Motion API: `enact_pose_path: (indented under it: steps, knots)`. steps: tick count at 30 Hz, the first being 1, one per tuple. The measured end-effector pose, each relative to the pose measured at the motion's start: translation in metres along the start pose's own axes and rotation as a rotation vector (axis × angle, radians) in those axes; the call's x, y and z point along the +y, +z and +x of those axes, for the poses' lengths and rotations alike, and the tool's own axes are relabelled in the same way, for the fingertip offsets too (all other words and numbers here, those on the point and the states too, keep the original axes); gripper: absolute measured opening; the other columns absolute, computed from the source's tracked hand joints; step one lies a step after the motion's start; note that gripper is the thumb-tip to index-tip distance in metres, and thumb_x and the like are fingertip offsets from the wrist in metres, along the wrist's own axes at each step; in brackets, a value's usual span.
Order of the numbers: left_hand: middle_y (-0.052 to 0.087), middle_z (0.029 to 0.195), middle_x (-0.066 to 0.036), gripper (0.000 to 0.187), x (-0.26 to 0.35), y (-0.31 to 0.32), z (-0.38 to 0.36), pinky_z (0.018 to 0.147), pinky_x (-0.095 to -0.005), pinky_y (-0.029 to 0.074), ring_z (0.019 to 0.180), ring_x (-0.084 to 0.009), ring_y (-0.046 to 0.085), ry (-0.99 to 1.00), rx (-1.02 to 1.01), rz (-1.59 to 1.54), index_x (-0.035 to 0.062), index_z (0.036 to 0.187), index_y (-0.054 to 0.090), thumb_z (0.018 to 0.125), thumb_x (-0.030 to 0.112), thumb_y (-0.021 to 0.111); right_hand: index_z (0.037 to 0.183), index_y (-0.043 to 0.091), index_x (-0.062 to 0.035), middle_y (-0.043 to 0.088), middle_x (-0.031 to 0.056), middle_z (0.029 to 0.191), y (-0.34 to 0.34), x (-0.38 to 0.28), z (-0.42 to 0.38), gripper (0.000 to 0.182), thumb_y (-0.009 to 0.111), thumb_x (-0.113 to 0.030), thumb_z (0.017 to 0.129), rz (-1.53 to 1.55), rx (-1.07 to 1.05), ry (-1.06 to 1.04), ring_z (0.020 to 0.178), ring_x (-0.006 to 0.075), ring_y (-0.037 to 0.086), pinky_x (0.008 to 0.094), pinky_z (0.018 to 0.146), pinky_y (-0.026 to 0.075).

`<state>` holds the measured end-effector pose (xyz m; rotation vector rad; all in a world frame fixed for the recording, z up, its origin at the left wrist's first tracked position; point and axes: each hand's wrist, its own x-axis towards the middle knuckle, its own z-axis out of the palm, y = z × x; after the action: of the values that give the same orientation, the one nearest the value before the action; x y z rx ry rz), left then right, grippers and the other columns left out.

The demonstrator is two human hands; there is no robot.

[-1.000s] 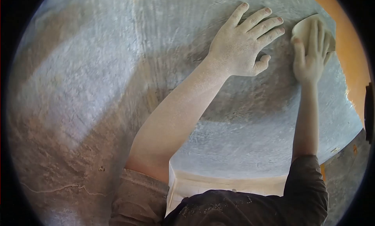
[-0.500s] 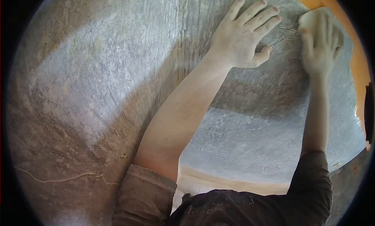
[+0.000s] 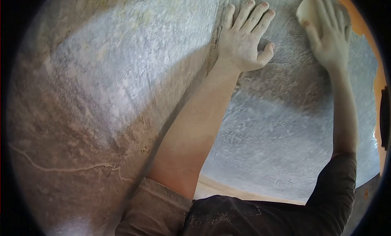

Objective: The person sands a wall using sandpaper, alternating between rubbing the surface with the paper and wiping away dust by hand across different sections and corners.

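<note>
My left hand (image 3: 244,46) lies flat on the grey, rough-plastered wall (image 3: 269,142), fingers spread, holding nothing. Pale dust coats it and the forearm. To its right and slightly higher, my right hand (image 3: 332,44) presses a pale, flat pad (image 3: 308,11) against the wall near its orange edge. The fingers lie over the pad, covering much of it, and I cannot make out its exact material.
An orange painted band (image 3: 358,26) borders the plaster on the right. At left, another grey wall face (image 3: 102,93) meets this one at a corner and carries a crooked pale crack line (image 3: 69,169). A dark object (image 3: 384,118) sits at the far right edge.
My right hand has moved up with the pad along the wall. The camera view has shifted, and my left hand still rests flat on the plaster.
</note>
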<state>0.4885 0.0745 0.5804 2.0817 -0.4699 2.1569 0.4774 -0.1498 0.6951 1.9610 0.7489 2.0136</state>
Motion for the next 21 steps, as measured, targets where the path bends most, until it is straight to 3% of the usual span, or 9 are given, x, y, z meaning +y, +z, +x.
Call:
enact_pose_path:
  steps: [2, 7, 10, 11, 14, 17, 21]
  knots:
    - [0.043, 0.155, -0.002, 0.074, -0.006, -0.005, -0.008, 0.123, -0.0569, 0.018, 0.146, -0.0258, 0.034, -0.026, -0.036, 0.008, 0.0168, 0.147, 0.05, 0.08, 0.044, 0.061, 0.156, 0.041, -0.026, 0.037, 0.0033, 0.162, 0.023, -0.009, -0.022, 0.072, 0.043, -0.065, 0.096, 0.074, 0.055, -0.213, 0.153, 0.0309, 0.026, 0.0603, 0.123, 0.012]
    - [0.04, 0.158, -0.003, 0.077, -0.016, -0.008, -0.021, 0.124, -0.057, 0.019, 0.148, -0.0276, 0.031, -0.038, -0.069, 0.0, 0.0165, 0.151, 0.044, 0.081, 0.044, 0.06, 0.156, 0.04, -0.0304, 0.038, 0.001, 0.162, 0.019, 0.004, 0.0, 0.075, 0.043, -0.072, 0.094, 0.055, 0.15, -0.328, 0.153, 0.0295, 0.027, 0.0583, 0.124, 0.015]
    - [0.038, 0.159, -0.006, 0.077, -0.015, -0.009, -0.024, 0.125, -0.0558, 0.019, 0.149, -0.0296, 0.03, -0.045, -0.053, 0.001, 0.013, 0.151, 0.044, 0.081, 0.042, 0.059, 0.157, 0.033, -0.0053, 0.033, 0.0136, 0.163, -0.013, -0.015, 0.027, 0.079, 0.058, -0.037, 0.089, -0.024, -0.058, -0.044, 0.154, 0.0355, 0.02, 0.0543, 0.124, 0.011]
    - [0.037, 0.16, -0.007, 0.078, -0.015, -0.007, -0.025, 0.125, -0.0555, 0.018, 0.15, -0.0303, 0.029, -0.043, -0.045, -0.01, 0.0114, 0.151, 0.043, 0.081, 0.041, 0.058, 0.159, 0.029, -0.0069, 0.028, 0.0154, 0.165, -0.023, -0.032, 0.031, 0.083, 0.059, -0.039, 0.089, -0.041, -0.144, 0.03, 0.155, 0.0367, 0.015, 0.0527, 0.126, 0.01]
    - [0.036, 0.16, -0.011, 0.077, -0.017, -0.007, -0.034, 0.125, -0.0552, 0.016, 0.15, -0.0338, 0.028, -0.044, -0.051, -0.041, 0.0063, 0.152, 0.04, 0.083, 0.038, 0.054, 0.157, 0.039, -0.0322, 0.038, -0.0003, 0.162, 0.02, -0.032, -0.016, 0.075, 0.045, -0.071, 0.093, -0.027, -0.102, -0.307, 0.152, 0.0297, 0.028, 0.0574, 0.124, 0.017]
    - [0.036, 0.16, -0.016, 0.076, -0.013, -0.014, -0.054, 0.124, -0.0558, 0.016, 0.149, -0.0384, 0.029, -0.069, -0.114, -0.043, 0.002, 0.153, 0.037, 0.086, 0.036, 0.049, 0.157, 0.038, -0.0322, 0.038, -0.0008, 0.162, 0.006, -0.044, -0.05, 0.07, 0.045, -0.066, 0.096, 0.13, -0.293, -0.555, 0.152, 0.0285, 0.029, 0.0554, 0.125, 0.017]
    - [0.036, 0.159, -0.019, 0.073, -0.002, -0.021, -0.088, 0.124, -0.0559, 0.016, 0.149, -0.0395, 0.028, -0.121, -0.193, -0.016, -0.0007, 0.15, 0.04, 0.089, 0.038, 0.048, 0.156, 0.041, -0.0265, 0.043, 0.0021, 0.159, 0.016, 0.0, -0.005, 0.064, 0.044, -0.056, 0.099, 0.114, 0.083, -0.324, 0.15, 0.0259, 0.032, 0.0534, 0.125, 0.016]
